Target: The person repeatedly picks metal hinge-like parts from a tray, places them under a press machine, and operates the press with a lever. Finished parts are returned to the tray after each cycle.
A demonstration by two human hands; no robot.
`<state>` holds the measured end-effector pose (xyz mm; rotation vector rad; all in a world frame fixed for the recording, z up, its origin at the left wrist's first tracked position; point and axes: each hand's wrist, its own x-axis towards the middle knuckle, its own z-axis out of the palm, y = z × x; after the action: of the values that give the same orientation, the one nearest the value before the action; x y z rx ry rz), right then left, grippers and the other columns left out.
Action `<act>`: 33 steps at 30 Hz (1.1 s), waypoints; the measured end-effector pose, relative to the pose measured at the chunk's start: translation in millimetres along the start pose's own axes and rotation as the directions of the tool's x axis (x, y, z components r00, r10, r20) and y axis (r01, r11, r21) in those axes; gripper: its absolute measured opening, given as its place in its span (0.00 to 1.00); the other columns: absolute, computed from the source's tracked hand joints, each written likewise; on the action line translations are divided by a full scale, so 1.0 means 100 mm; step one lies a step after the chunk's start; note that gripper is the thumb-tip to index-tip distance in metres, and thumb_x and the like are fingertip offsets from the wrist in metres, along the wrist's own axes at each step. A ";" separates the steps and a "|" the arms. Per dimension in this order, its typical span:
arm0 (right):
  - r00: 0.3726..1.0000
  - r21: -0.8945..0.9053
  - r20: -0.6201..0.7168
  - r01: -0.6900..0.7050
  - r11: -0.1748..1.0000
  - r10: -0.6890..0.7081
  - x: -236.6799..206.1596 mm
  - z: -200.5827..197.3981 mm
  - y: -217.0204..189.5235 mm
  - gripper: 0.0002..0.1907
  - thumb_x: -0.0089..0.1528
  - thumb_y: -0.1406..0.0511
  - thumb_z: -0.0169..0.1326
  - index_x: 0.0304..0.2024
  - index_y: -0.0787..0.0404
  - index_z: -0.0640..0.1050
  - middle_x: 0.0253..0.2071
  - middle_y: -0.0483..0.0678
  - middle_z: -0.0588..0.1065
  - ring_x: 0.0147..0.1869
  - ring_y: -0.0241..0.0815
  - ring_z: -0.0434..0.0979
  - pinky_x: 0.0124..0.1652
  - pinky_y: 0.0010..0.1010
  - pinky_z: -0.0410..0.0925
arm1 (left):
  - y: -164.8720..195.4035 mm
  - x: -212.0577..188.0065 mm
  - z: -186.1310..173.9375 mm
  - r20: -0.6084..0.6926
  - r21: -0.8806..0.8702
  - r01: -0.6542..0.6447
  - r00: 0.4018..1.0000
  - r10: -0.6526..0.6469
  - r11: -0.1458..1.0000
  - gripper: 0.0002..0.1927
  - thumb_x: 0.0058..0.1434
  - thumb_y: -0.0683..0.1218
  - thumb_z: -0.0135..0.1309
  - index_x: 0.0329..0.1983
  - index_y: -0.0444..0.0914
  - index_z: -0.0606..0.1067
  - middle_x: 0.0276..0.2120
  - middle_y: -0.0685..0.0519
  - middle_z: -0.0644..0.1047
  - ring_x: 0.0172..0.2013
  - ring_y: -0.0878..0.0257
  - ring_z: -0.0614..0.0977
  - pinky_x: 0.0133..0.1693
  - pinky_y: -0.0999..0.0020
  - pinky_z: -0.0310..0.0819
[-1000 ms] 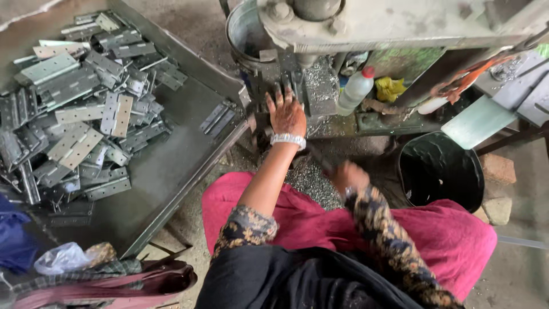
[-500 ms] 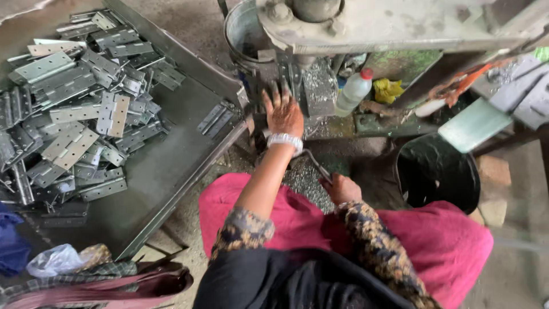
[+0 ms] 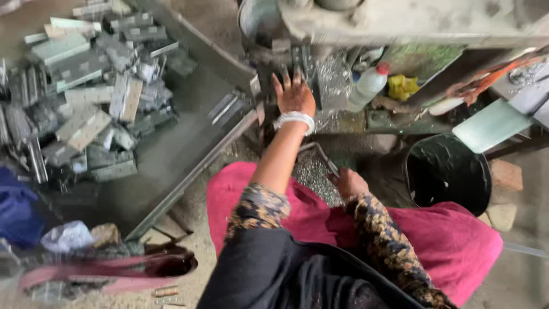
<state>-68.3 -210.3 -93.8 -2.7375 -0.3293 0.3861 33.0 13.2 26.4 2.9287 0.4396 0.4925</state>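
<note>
Head view: left hand (image 3: 294,96), fingers spread, flat on grey metal press bed (image 3: 297,63). Right hand (image 3: 350,183) fingers curled, contents untellable. Best keep fingers off the die.

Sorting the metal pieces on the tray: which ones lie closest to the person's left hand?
The small pair of flat strips lying alone near the tray's right edge, apart from the big pile, closest to the left hand.

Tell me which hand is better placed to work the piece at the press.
Left. The left hand is stretched out with fingers spread at the press bed. The right hand is low by the lap, at a tray of small metal bits.
</note>
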 end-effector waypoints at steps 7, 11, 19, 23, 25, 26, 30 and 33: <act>0.874 -0.043 -0.419 0.254 0.966 -0.248 -0.18 -0.99 -0.59 0.23 0.61 0.53 0.56 0.50 0.62 0.75 0.44 0.59 0.79 0.39 0.60 0.82 0.38 0.49 0.74 | -1.16 -0.66 -0.21 0.226 -0.264 0.561 0.827 -0.514 0.785 0.20 0.67 0.51 0.52 0.61 0.43 0.73 0.58 0.38 0.74 0.61 0.42 0.73 0.58 0.45 0.70; 0.924 -0.002 -0.333 0.199 0.980 -0.188 -0.17 -1.35 -0.94 0.17 0.66 0.51 0.56 0.44 0.57 0.77 0.43 0.50 0.81 0.42 0.56 0.83 0.41 0.49 0.73 | -2.00 -0.47 -0.26 -0.286 0.018 0.173 0.945 -0.161 0.985 0.40 0.49 0.53 0.67 0.63 0.33 0.66 0.61 0.35 0.69 0.60 0.35 0.69 0.59 0.46 0.65; 0.920 -0.026 -0.344 0.188 0.982 -0.185 -0.24 -1.40 -1.04 0.16 0.65 0.51 0.56 0.43 0.55 0.79 0.44 0.48 0.81 0.43 0.56 0.82 0.41 0.48 0.72 | -2.25 -0.09 -0.27 0.332 -0.208 0.476 0.856 -0.396 0.855 0.46 0.47 0.49 0.72 0.69 0.47 0.64 0.65 0.42 0.64 0.63 0.41 0.67 0.61 0.50 0.65; 0.915 -0.028 -0.351 0.201 0.979 -0.198 -0.23 -1.35 -1.01 0.16 0.65 0.51 0.56 0.42 0.55 0.79 0.43 0.48 0.81 0.43 0.55 0.82 0.41 0.49 0.72 | -2.31 -0.30 -0.23 0.208 -0.162 0.376 0.917 -0.341 0.912 0.33 0.50 0.47 0.67 0.61 0.45 0.73 0.57 0.47 0.76 0.62 0.50 0.73 0.62 0.50 0.67; 0.903 -0.054 -0.366 0.221 0.974 -0.225 -0.21 -1.33 -0.99 0.16 0.65 0.51 0.56 0.42 0.55 0.79 0.43 0.49 0.80 0.43 0.56 0.82 0.40 0.49 0.72 | -2.29 -0.38 -0.27 0.020 -0.039 0.257 0.966 -0.256 0.966 0.22 0.54 0.43 0.63 0.53 0.45 0.79 0.51 0.48 0.80 0.57 0.49 0.77 0.61 0.45 0.68; 0.889 -0.089 -0.385 0.230 0.969 -0.247 -0.20 -1.33 -0.98 0.17 0.65 0.51 0.56 0.42 0.56 0.79 0.43 0.50 0.80 0.43 0.56 0.82 0.41 0.49 0.72 | -2.21 -0.40 -0.30 -0.075 0.027 0.194 0.979 -0.192 0.981 0.17 0.56 0.42 0.61 0.50 0.46 0.82 0.47 0.49 0.82 0.54 0.48 0.79 0.60 0.43 0.69; 0.887 -0.108 -0.384 0.233 0.967 -0.256 -0.18 -1.34 -0.95 0.18 0.62 0.53 0.57 0.45 0.58 0.78 0.41 0.52 0.80 0.42 0.57 0.81 0.40 0.49 0.72 | -1.55 -0.34 -0.52 0.192 -0.224 0.049 0.981 -0.006 0.973 0.11 0.56 0.43 0.59 0.42 0.42 0.84 0.42 0.43 0.82 0.44 0.43 0.83 0.47 0.50 0.79; 0.927 -0.101 -0.329 0.157 0.982 -0.182 -0.20 -1.35 -0.94 0.18 0.65 0.51 0.56 0.46 0.57 0.77 0.41 0.53 0.80 0.44 0.57 0.82 0.42 0.49 0.72 | -0.57 -0.39 -0.45 -0.047 -0.431 0.063 0.995 -0.092 0.900 0.11 0.69 0.44 0.51 0.47 0.36 0.81 0.46 0.41 0.81 0.46 0.46 0.84 0.50 0.53 0.79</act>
<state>-61.9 -172.8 67.6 -2.7516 -0.4896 -0.1458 -32.4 59.4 46.7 2.4666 0.3942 0.5916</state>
